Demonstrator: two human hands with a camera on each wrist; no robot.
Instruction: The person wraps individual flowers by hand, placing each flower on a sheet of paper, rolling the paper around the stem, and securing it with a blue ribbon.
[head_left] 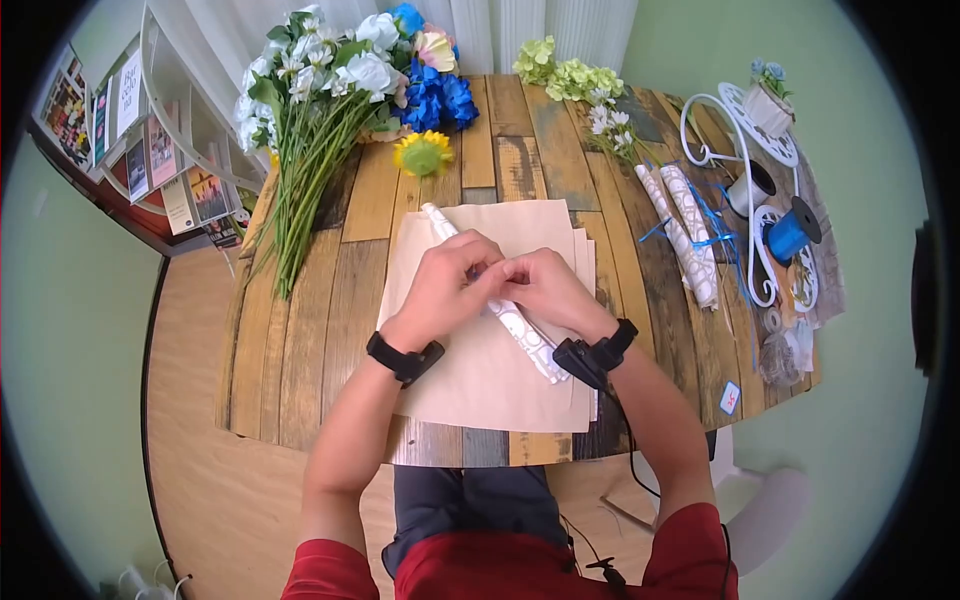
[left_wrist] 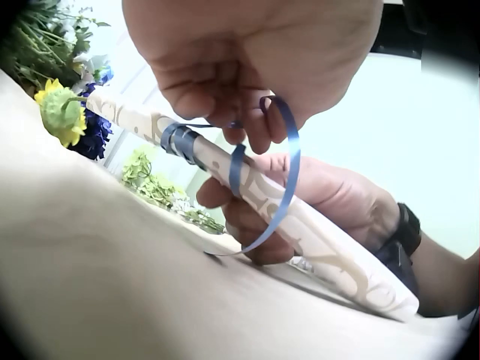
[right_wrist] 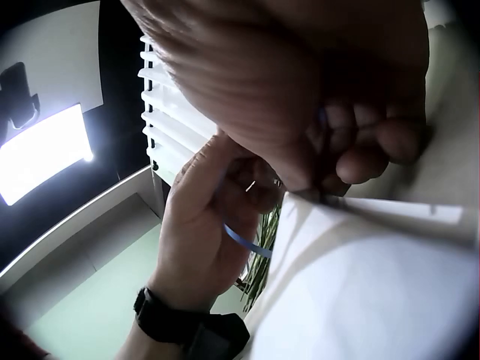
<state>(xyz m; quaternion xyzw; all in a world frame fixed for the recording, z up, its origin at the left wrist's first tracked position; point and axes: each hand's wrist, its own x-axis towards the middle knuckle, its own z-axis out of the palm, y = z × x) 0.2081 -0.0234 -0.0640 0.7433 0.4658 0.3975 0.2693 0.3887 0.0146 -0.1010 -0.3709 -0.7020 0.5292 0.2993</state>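
A slim roll of white patterned paper (head_left: pixel 530 345) lies diagonally over the stacked brown paper sheets (head_left: pixel 455 375), under both hands. Blue ribbon (left_wrist: pixel 294 165) is wound several times around its middle, and a loose loop of it curls out in the left wrist view. With curled fingertips my left hand (head_left: pixel 443 287) pinches the ribbon above the roll. From the other side my right hand (head_left: pixel 552 288) grips the roll, its fingers (left_wrist: pixel 259 236) curled beneath it. The hands meet at the fingertips in the head view, hiding the ribbon there.
Long-stemmed white and blue flowers (head_left: pixel 370 65) lie at the back left, near a sunflower (head_left: pixel 424 154). Green hydrangeas (head_left: pixel 570 77) sit at the back. To the right are more patterned rolls (head_left: pixel 690 235), a blue ribbon spool (head_left: pixel 793 232) and a white metal stand (head_left: pixel 745 150).
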